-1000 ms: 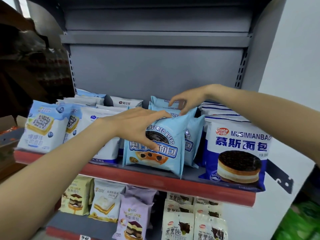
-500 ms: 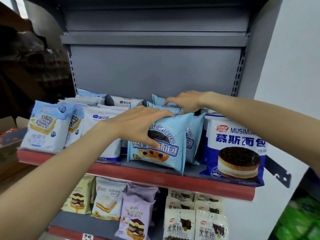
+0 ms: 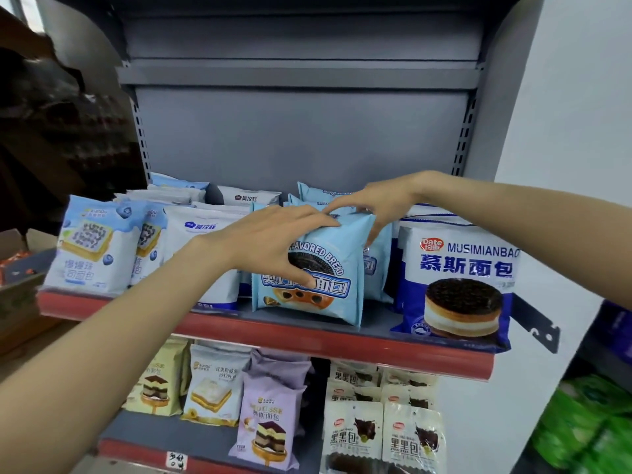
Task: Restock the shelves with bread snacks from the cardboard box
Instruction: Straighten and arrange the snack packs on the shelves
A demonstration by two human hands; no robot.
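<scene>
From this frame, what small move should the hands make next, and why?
Probably let go of the light blue bread packet. It already stands upright at the shelf's red front edge, in front of the matching packets. The left hand grips its front and top, and the right hand pinches its top right corner, so only releasing seems left.

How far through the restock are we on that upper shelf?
Done: the upper shelf already holds rows of packs, including the blueberry toast packs and the Musimianbao pack. In hand: the left hand grips the front light blue flavored bread pack, while the right hand reaches over the packs behind it. Left: the cardboard box is barely visible, so remaining stock is unknown.
</scene>
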